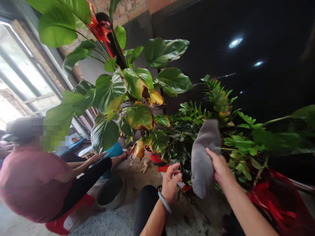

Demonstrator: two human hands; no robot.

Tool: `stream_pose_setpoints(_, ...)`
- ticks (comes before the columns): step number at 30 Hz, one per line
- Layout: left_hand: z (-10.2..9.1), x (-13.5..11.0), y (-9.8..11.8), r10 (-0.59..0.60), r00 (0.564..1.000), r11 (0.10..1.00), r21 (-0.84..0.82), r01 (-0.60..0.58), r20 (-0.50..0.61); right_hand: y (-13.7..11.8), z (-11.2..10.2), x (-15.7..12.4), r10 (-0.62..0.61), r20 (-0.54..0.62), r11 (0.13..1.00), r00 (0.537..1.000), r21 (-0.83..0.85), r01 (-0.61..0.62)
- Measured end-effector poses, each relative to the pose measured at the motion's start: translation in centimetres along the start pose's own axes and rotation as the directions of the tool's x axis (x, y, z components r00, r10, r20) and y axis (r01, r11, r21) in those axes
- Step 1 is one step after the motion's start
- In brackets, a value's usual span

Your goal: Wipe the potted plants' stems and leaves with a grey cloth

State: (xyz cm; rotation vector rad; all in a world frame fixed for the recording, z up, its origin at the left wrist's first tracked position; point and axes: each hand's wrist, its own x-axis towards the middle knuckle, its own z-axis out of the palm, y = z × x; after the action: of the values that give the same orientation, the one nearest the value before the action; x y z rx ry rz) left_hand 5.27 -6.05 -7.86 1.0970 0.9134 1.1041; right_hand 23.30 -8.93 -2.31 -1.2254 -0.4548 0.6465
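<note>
In my right hand (221, 167) is a grey cloth (205, 157), pinched near its middle so that it hangs down in front of the potted plants. My left hand (170, 185), with a bangle at the wrist, is raised beside it, fingers apart and holding nothing. Dark green leaves (180, 142) stand just behind both hands. A tall broad-leaved plant (137, 114) rises to the left, several of its lower leaves yellow and brown at the edges. Its red pot (155, 155) is partly hidden by foliage.
At the left a person in a pink shirt (34, 180) sits on a red stool (64, 219). A round basin (111, 193) of dark liquid stands on the concrete floor between us. Red wrapping (278, 200) lies at the lower right. A glossy black panel (233, 26) backs the plants.
</note>
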Motion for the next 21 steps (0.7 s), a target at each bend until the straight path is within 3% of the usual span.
stream_pose_setpoints(1,-0.4,0.7,0.1,0.034,0.999,0.999,0.03,-0.034,0.002,1.1,0.0,-1.2,0.115,0.046,0.993,0.992,-0.025,-0.113)
stream_pose_setpoints(3,-1.2,2.3,0.7,0.134,0.991,0.985,0.107,-0.133,0.005,3.0,-0.8,-4.1,0.4,0.103,0.915,0.911,-0.099,-0.391)
stream_pose_setpoints(4,-1.3,3.1,1.1,0.195,0.981,0.969,0.152,-0.195,0.011,3.5,-1.4,-5.3,0.431,0.101,0.899,0.897,-0.129,-0.418)
stream_pose_setpoints(5,-1.4,3.9,1.7,0.259,0.966,0.945,0.198,-0.259,0.026,3.6,-2.0,-6.1,0.431,0.099,0.896,0.897,-0.162,-0.413)
stream_pose_setpoints(7,-0.9,5.4,3.1,0.374,0.924,0.879,0.289,-0.379,0.076,2.7,-2.8,-6.2,0.331,0.048,0.93,0.942,-0.183,-0.318)
stream_pose_setpoints(9,0.4,6.9,4.7,0.465,0.873,0.781,0.397,-0.482,0.146,0.7,-2.6,-4.3,0.175,-0.034,0.97,0.984,-0.162,-0.178)
stream_pose_setpoints(11,2.0,8.3,6.0,0.521,0.822,0.648,0.522,-0.555,0.228,-1.0,-1.7,-1.7,0.053,-0.146,0.991,0.988,-0.11,-0.07)
stream_pose_setpoints(13,3.4,9.6,6.7,0.515,0.801,0.512,0.639,-0.574,0.307,-1.5,-0.5,0.0,0.087,-0.178,0.994,0.98,-0.054,-0.098)
stream_pose_setpoints(15,4.2,10.6,6.6,0.458,0.819,0.416,0.73,-0.542,0.347,-0.6,0.1,-0.3,0.248,-0.09,0.968,0.965,-0.019,-0.251)
stream_pose_setpoints(17,4.1,11.2,5.9,0.394,0.857,0.368,0.797,-0.479,0.333,1.0,-0.2,-2.6,0.409,0.072,0.912,0.91,-0.069,-0.404)
stream_pose_setpoints(19,3.2,11.6,5.1,0.35,0.889,0.357,0.836,-0.418,0.295,2.2,-1.4,-5.3,0.469,0.172,0.881,0.866,-0.158,-0.445)
stream_pose_setpoints(21,2.1,11.7,4.4,0.321,0.908,0.372,0.845,-0.383,0.27,2.2,-2.8,-7.0,0.45,0.168,0.883,0.877,-0.232,-0.409)
